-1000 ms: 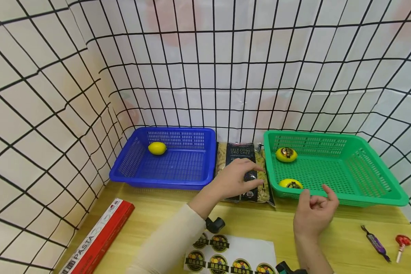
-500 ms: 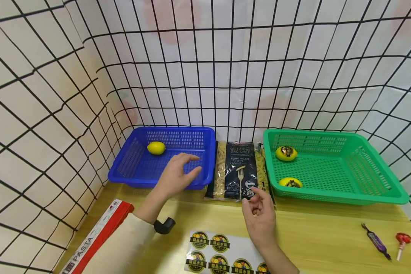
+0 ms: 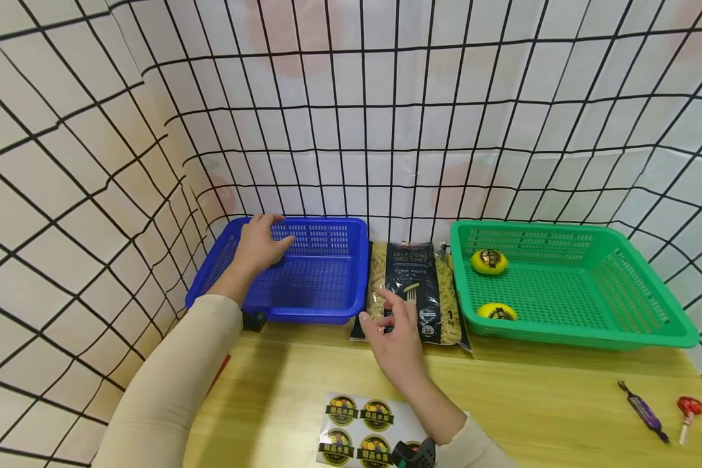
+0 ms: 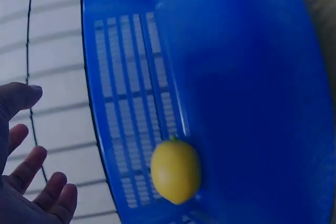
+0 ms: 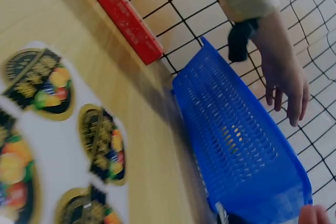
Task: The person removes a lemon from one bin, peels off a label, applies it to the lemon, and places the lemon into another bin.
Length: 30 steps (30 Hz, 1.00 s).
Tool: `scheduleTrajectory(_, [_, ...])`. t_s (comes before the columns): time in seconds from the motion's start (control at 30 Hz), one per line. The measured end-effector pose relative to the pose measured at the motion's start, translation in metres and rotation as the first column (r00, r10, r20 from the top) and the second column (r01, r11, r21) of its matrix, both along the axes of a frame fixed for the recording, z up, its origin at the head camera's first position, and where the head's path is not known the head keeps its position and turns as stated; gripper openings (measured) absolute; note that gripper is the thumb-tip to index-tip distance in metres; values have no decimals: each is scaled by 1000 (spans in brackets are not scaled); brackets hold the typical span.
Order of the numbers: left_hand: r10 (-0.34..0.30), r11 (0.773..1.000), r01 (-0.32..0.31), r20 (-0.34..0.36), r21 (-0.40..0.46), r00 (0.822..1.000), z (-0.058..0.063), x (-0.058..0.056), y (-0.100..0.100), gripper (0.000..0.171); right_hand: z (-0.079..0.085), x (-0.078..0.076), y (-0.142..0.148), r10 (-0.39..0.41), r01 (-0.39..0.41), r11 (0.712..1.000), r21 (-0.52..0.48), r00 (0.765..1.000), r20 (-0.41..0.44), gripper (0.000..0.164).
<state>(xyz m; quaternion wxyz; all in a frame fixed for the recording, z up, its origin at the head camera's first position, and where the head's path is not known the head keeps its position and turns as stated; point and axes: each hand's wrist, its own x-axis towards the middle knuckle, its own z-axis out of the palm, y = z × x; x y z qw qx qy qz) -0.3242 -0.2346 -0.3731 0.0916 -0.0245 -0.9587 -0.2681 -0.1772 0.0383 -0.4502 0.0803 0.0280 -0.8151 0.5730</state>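
My left hand [image 3: 257, 244] hovers over the back left of the blue basket [image 3: 312, 279], its fingers apart and holding nothing. Below it in that basket lies a plain yellow lemon [image 4: 176, 171], hidden by the hand in the head view. In the left wrist view a space shows between the fingers and the fruit. My right hand [image 3: 394, 341] is over the lower left of a bag of penne pasta [image 3: 435, 296], fingers loosely bent around nothing; whether it touches the bag I cannot tell. Two lemons with black-and-gold stickers, one at the back [image 3: 489, 262] and one at the front [image 3: 496, 312], lie in the green basket [image 3: 585, 299].
A sheet of round fruit stickers [image 3: 342, 430] lies at the table's front, partly under my right forearm. To the right are a purple-wrapped candy [image 3: 643, 413] and a red lollipop [image 3: 689, 408]. A red box [image 5: 123, 17] lies at the left. Black wire grid [image 3: 409, 130] stands behind the baskets.
My left hand has moved left from over the pasta bag to above the lemon in the blue basket. The right hand has moved left from the green basket's front edge to the bag.
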Motion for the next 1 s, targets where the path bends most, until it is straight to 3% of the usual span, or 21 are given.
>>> scheduleTrajectory(0.17, [76,997,-78,76,26,994,-4,-21,-12,58,4,-18,-14,45,-47,999,26,996,78,59])
scheduleTrajectory(0.43, [147,988,-152,139,32,979,-13,-41,-17,63,6,-39,-28,21,-30,995,98,996,89,51])
scheduleTrajectory(0.53, [178,981,-191,203,46,963,-19,-45,-20,70,3,-43,-31,18,-26,990,142,998,60,46])
scheduleTrajectory(0.63, [204,975,-221,297,23,933,-25,-45,-24,82,1,-44,-33,25,-29,984,178,999,25,45])
scheduleTrajectory(0.73, [204,978,-207,355,-31,912,-31,-45,-31,88,1,-44,-34,28,-32,984,175,999,24,47])
scheduleTrajectory(0.87, [183,983,-166,386,-77,904,-36,-46,-39,88,1,-44,-33,16,-28,986,167,997,70,52])
scheduleTrajectory(1.0, [170,985,-137,437,-106,883,-41,-48,-43,89,1,-44,-31,10,-25,982,186,997,83,53])
